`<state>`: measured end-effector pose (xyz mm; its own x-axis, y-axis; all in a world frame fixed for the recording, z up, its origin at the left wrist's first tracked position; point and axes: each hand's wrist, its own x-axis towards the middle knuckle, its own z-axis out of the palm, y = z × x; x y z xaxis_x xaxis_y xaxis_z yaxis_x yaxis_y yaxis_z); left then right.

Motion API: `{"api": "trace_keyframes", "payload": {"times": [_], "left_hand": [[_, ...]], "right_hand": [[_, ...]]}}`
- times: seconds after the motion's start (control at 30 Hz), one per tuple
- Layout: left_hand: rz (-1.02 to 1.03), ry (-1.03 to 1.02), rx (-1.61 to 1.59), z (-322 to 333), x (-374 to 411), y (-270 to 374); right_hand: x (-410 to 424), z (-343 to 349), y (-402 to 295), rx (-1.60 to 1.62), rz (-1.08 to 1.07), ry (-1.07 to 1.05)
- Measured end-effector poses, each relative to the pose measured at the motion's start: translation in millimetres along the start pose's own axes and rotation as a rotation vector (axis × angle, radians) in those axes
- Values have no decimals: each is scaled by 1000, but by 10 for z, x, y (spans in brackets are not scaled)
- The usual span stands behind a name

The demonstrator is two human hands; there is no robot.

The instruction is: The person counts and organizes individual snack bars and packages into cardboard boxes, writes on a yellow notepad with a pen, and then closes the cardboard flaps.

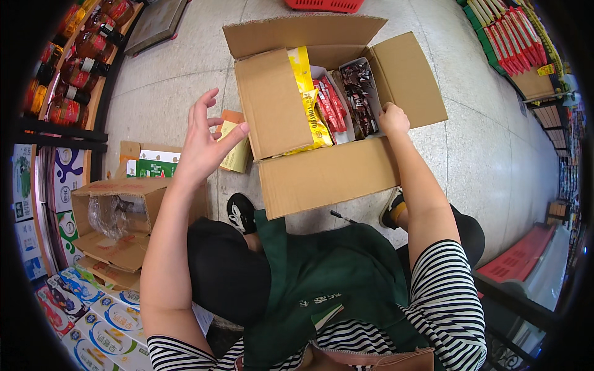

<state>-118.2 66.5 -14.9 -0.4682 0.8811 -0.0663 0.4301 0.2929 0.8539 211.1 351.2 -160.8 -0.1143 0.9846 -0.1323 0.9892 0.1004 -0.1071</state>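
A cardboard box (334, 174) stands before me with its flaps spread, the left one lying partly over the contents. Inside are yellow plastic packets (313, 121), a white tray of red sachets (330, 104) and a white tray of dark brown sachets (359, 97). Curled at the box's right wall is my right hand (394, 119), beside the dark sachets; its fingertips are partly hidden. My left hand (204, 139) hovers empty left of the box, fingers apart, above a yellow-and-orange paper pad (235, 153) on the floor.
An opened carton with clear plastic wrap (109, 215) stands at left, near shelves of bottles (88, 44) and stacked drink cartons (109, 320). A black pen (342, 216) lies between my feet. Platform scale (155, 25) and red basket (325, 4) stand beyond; packaged goods (515, 41) fill racks at right.
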Motion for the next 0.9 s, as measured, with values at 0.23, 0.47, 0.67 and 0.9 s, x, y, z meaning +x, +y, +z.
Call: {"api": "trace_keyframes", "payload": {"times": [0.23,0.47,0.67,0.9], "left_hand": [[19,197,47,-200,51,-369],[-182,355,201,-476,128,-709],[-282,226,239,-408,111,-884],[-363,-63,520,-82,277,-1327]], "right_hand": [[-106,-287,-253,125,-171,151],[-1656,-1155,-1094,906,-581,-964],[-2565,-254,-1103,-93,-967,-1467],[-2396,1602,280,-647,-534,-1016]]}}
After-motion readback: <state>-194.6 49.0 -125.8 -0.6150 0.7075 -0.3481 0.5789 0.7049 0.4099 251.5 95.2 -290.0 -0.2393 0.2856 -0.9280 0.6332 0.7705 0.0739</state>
